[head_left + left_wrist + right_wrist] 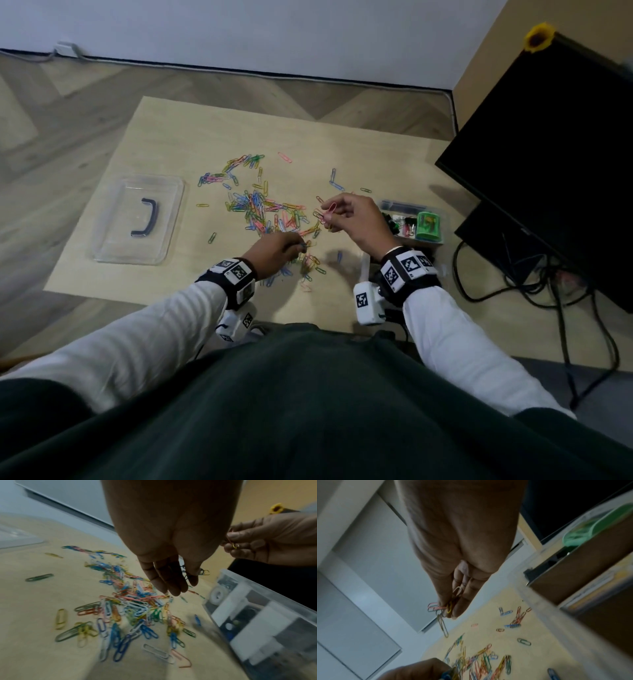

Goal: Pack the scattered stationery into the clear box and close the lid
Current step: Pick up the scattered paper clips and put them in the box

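Note:
Many coloured paper clips [263, 209] [133, 605] [481, 661] lie scattered over the middle of the wooden table [171, 130]. My right hand [329, 216] [452, 609] is raised above the pile and pinches a small bunch of clips between thumb and fingers. Nearer to me and low over the table, my left hand [298, 246] [181, 586] has its fingers curled round a few dark clips. The clear box [435, 209] [274, 589] [556, 622] stands open at the right, just beyond my right wrist. Its clear lid [113, 219], with a black handle [145, 217], lies flat at the table's left.
Inside the box are a green holder [428, 226] and small dark items. A black monitor [548, 154] stands to the right of the table, with tangled cables [548, 284] on the floor beside it. Wood floor surrounds the table.

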{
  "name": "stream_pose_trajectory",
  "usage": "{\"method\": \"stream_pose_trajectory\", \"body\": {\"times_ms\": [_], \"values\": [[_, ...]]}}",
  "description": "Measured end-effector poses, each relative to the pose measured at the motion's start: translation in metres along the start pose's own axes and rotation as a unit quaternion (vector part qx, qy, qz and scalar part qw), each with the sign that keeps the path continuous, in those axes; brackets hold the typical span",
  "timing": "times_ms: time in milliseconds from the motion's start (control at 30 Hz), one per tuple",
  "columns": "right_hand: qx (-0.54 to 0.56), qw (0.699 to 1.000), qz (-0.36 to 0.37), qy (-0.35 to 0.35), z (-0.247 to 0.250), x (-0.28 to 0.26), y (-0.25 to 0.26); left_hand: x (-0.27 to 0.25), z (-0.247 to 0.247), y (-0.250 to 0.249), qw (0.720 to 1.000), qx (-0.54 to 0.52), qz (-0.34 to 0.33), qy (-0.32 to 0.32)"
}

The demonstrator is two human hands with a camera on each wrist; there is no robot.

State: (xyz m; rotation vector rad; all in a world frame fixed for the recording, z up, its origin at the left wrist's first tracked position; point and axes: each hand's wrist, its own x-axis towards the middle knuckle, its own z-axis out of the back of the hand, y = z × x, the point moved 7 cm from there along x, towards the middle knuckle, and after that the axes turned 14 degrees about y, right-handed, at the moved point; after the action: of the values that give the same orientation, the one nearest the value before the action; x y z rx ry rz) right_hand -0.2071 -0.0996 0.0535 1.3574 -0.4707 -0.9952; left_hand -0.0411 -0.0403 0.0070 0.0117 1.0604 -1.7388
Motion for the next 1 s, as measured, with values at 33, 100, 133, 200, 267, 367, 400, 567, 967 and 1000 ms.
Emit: {"method": "stream_pose_trajectory", "body": {"times_ms": [33, 100, 133, 200, 267, 367, 400, 567, 967, 1000], "values": [[0.004, 1.000, 0.005, 0.001, 0.005, -0.008, 0.002, 0.002, -0.002, -0.013, 1.000, 0.001, -0.014, 0.000], [0.011, 1.000, 0.008, 0.002, 0.014, -0.025, 0.004, 0.005, -0.007, -0.039, 0.999, 0.002, -0.039, -0.004], [0.015, 1.000, 0.005, 0.002, 0.019, -0.033, 0.003, 0.006, -0.009, -0.053, 0.999, 0.003, -0.053, -0.007], [0.013, 1.000, -0.001, -0.002, 0.030, -0.053, 0.001, 0.012, -0.016, -0.077, 0.997, 0.006, -0.079, -0.007], [0.007, 1.000, -0.006, -0.009, 0.042, -0.074, -0.002, 0.017, -0.027, -0.099, 0.995, 0.008, -0.098, 0.004], [-0.021, 0.999, -0.022, -0.032, 0.064, -0.103, -0.011, 0.022, -0.045, -0.128, 0.991, 0.040, -0.127, 0.019], [-0.032, 0.998, -0.026, -0.038, 0.071, -0.112, -0.015, 0.023, -0.050, -0.137, 0.989, 0.059, -0.136, 0.016], [-0.044, 0.995, -0.061, -0.058, 0.097, -0.152, -0.047, 0.034, -0.075, -0.163, 0.979, 0.134, -0.150, 0.022], [-0.234, 0.960, -0.129, -0.089, 0.098, -0.189, -0.068, 0.047, -0.096, -0.160, 0.971, 0.198, -0.133, 0.023], [-0.243, 0.957, -0.128, -0.088, 0.097, -0.188, -0.068, 0.047, -0.096, -0.160, 0.970, 0.202, -0.137, 0.020]]}}
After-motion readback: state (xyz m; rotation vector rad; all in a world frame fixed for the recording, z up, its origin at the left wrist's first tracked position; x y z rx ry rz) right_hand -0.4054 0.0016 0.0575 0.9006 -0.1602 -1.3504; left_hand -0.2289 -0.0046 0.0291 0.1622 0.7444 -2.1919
